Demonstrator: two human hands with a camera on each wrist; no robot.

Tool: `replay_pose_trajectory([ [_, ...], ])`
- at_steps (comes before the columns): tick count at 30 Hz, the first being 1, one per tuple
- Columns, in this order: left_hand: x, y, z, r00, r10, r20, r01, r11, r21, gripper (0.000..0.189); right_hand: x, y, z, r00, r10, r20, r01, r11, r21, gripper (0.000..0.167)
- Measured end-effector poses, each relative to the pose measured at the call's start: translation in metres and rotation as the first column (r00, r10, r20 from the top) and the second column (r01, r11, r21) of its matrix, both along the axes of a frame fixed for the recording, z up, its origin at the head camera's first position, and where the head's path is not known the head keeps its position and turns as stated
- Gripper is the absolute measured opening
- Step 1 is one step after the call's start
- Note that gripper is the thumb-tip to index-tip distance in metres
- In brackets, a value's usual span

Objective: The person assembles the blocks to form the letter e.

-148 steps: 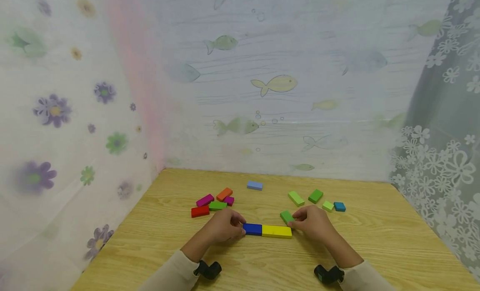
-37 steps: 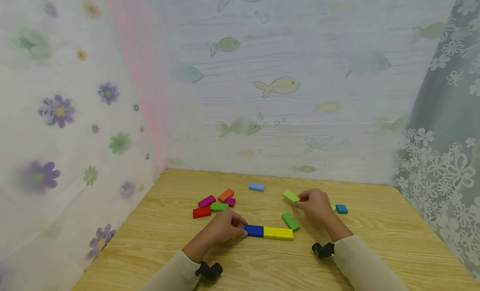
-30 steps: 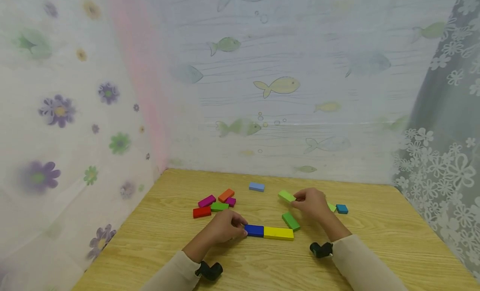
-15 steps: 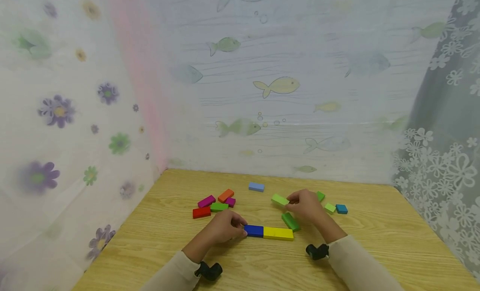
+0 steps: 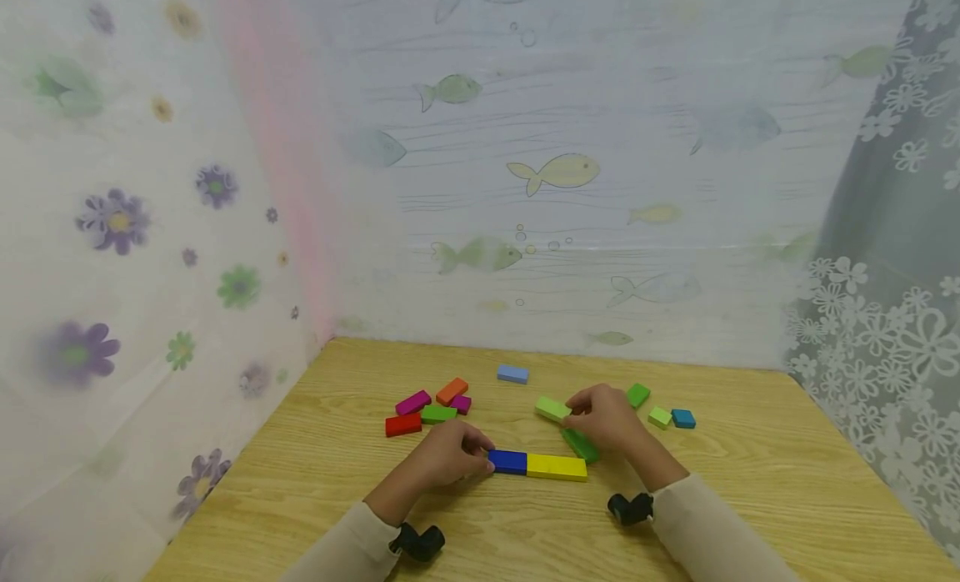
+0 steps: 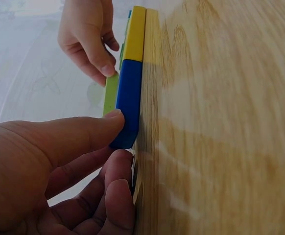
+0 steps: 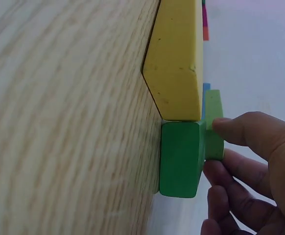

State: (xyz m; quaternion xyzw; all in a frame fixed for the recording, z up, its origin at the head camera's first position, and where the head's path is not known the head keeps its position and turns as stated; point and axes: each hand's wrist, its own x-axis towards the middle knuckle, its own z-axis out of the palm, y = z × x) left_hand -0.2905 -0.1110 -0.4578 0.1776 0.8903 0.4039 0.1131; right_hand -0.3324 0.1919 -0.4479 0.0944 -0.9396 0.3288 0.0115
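My left hand (image 5: 447, 455) holds the left end of a dark blue block (image 5: 508, 462), with the thumb on its near side in the left wrist view. A longer yellow block (image 5: 557, 467) lies end to end with the blue one. My right hand (image 5: 606, 419) pinches the right end of a light green block (image 5: 552, 409) between thumb and fingers. Below that hand a green block (image 5: 580, 446) lies slanted behind the yellow block's right end, partly covered by the fingers. In the right wrist view the light green block (image 7: 214, 125) appears beyond the green one (image 7: 180, 159).
On the left lie red (image 5: 403, 424), green (image 5: 438, 414), magenta (image 5: 413, 402), purple (image 5: 461, 405) and orange (image 5: 452, 391) blocks. A pale blue block (image 5: 513, 374) is at the back. Right of my right hand are green (image 5: 638, 395), small lime (image 5: 660, 418) and teal (image 5: 683, 418) blocks.
My right hand left the green block behind the yellow one, took hold of the light green block and carried it left and nearer. My left hand stays at the blue block.
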Motion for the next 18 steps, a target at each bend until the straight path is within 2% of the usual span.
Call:
replay_pose_trajectory([
  [18, -0.0006, -0.0002, 0.0004, 1.000, 0.009, 0.013, -0.009, 1.000, 0.004, 0.019, 0.0029, -0.0029, -0.0042, 0.999, 0.036, -0.002, -0.036, 0.999, 0.015, 0.024],
])
